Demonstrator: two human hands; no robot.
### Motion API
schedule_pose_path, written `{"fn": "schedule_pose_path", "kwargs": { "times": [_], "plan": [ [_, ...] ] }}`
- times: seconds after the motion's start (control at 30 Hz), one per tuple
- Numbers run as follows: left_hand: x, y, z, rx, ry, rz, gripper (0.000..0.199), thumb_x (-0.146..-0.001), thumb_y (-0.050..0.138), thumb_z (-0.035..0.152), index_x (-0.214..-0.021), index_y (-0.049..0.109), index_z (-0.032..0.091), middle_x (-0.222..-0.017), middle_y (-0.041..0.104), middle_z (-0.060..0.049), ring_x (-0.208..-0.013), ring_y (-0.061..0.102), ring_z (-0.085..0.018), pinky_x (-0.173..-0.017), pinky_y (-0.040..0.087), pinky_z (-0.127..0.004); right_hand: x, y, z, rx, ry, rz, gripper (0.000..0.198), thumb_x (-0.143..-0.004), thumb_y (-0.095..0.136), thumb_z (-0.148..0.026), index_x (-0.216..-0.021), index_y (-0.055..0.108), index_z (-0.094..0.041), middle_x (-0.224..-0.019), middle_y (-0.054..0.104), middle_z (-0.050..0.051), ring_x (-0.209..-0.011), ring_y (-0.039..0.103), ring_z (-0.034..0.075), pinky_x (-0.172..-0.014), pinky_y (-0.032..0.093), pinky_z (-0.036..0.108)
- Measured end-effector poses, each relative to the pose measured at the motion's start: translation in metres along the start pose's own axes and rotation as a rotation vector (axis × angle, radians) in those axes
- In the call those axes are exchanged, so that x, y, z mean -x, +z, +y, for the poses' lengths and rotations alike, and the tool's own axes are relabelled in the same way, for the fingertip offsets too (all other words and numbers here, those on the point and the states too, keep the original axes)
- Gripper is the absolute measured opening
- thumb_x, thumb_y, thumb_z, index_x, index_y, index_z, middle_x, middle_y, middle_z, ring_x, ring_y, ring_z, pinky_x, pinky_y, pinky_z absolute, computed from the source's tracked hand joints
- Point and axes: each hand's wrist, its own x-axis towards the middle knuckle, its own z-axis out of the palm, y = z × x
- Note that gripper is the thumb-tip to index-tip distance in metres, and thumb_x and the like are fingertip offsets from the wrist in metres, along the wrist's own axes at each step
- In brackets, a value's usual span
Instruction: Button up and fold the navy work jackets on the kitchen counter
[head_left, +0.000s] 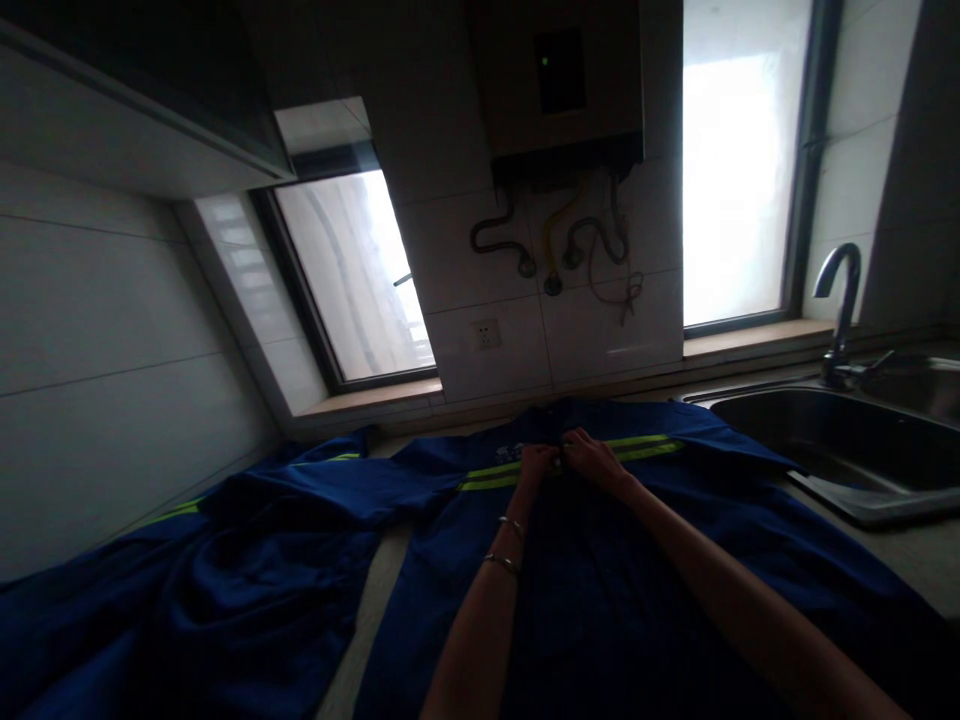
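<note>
A dark blue work jacket (450, 570) with yellow-green stripes across its chest lies spread on the counter. My left hand (537, 461) and my right hand (591, 456) meet at the middle of its front, level with the stripes. Both hands have their fingers closed on the jacket's front edges, one on each side of the opening. Any button or fastener between the fingertips is too small and dark to make out. Pale lettering (511, 453) shows on the chest just left of my left hand. Two bangles circle my left wrist.
Another blue garment (262, 560) with similar stripes lies heaped on the left. At the right, a steel sink (817, 425) with a curved tap (844, 300) borders the jacket's sleeve. A water heater (562, 90) with pipes hangs on the tiled wall between two windows.
</note>
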Motion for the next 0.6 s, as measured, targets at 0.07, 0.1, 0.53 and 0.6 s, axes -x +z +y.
{"fn": "schedule_pose_path", "kwargs": {
  "times": [0.07, 0.1, 0.53, 0.6],
  "plan": [
    [0.002, 0.0, 0.002, -0.003, 0.037, 0.014, 0.024, -0.073, 0.056, 0.03, -0.075, 0.073, 0.013, -0.062, 0.066, -0.002, -0.059, 0.057, -0.013, -0.052, 0.04, -0.021, -0.002, -0.001, -0.001, -0.014, 0.004, -0.002, 0.019, -0.089, 0.041, -0.017, -0.09, 0.06, -0.016, -0.114, 0.05, 0.009, -0.103, 0.045, 0.017, -0.06, 0.045, 0.018],
    [0.004, 0.0, 0.004, -0.005, 0.058, 0.024, 0.024, -0.073, 0.056, 0.029, -0.077, 0.073, 0.013, -0.065, 0.067, -0.002, -0.061, 0.058, -0.013, -0.054, 0.041, -0.021, -0.003, -0.002, -0.001, -0.019, 0.005, -0.008, 0.018, -0.089, 0.042, -0.017, -0.09, 0.06, -0.016, -0.113, 0.05, 0.01, -0.103, 0.045, 0.018, -0.06, 0.045, 0.018],
    [0.022, -0.002, 0.032, -0.307, 0.409, 0.115, 0.019, -0.083, 0.051, 0.019, -0.081, 0.07, 0.017, -0.083, 0.064, -0.003, -0.076, 0.057, -0.011, -0.071, 0.04, -0.021, 0.0, -0.004, 0.01, -0.204, 0.143, 0.021, 0.018, -0.091, 0.041, -0.027, -0.094, 0.057, -0.018, -0.113, 0.046, 0.006, -0.105, 0.044, 0.014, -0.074, 0.044, 0.021],
    [0.025, -0.003, 0.036, -0.374, 0.482, 0.095, 0.02, -0.084, 0.05, 0.017, -0.08, 0.069, 0.016, -0.082, 0.062, -0.004, -0.076, 0.056, -0.011, -0.071, 0.039, -0.021, 0.0, -0.003, 0.01, -0.203, 0.17, 0.009, 0.02, -0.091, 0.04, -0.027, -0.096, 0.057, -0.018, -0.113, 0.047, 0.007, -0.105, 0.044, 0.015, -0.074, 0.044, 0.021]
  ]
}}
